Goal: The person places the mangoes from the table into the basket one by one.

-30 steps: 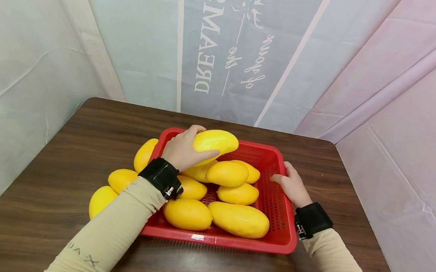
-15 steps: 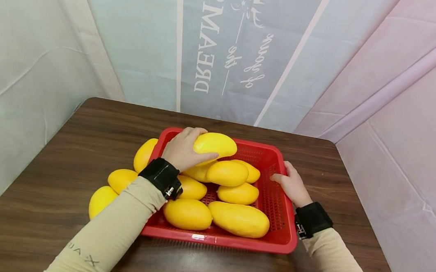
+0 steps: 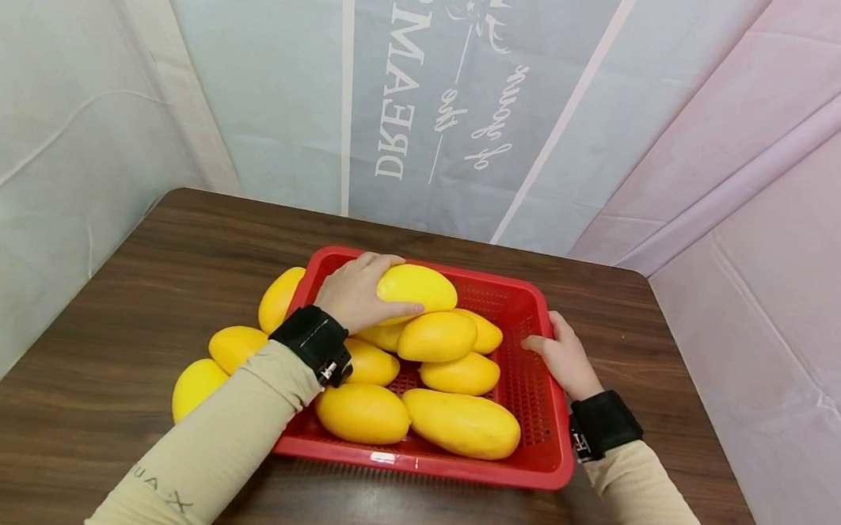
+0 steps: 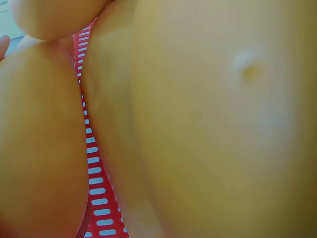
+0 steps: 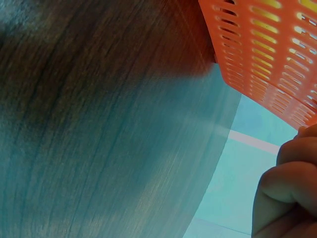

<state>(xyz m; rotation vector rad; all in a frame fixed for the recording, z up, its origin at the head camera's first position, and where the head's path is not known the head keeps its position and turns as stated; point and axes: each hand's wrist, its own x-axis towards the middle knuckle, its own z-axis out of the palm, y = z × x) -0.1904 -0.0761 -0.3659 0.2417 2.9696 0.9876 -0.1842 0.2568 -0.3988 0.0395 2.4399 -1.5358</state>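
Lowering a yellow fruit (image 3: 419,286), the left hand (image 3: 358,295) brings it down into the far left part of the red basket (image 3: 481,473). Compared with one second before, the fruit is a little lower, and its near edge now overlaps the fruits beneath it in the head view. Whether it already rests on them, I cannot tell. The left hand pinches this fruit, with the thumb on the near side and the fingers behind it, so it is not yet released. For the work, I judge that the placing of this fruit is almost complete.

The right hand (image 3: 565,359) has not changed its place: it grips the right rim of the basket, with the thumb over the inner side. In the right wrist view, its fingers are folded beside the outer wall. The basket also stays where it was, which probably helps the left hand to work steadily.

Inside the basket, other yellow fruits (image 3: 462,426) lie together, some against each other. Three more fruits (image 3: 236,348) are on the brown table (image 3: 104,301), just outside the left side of the basket.
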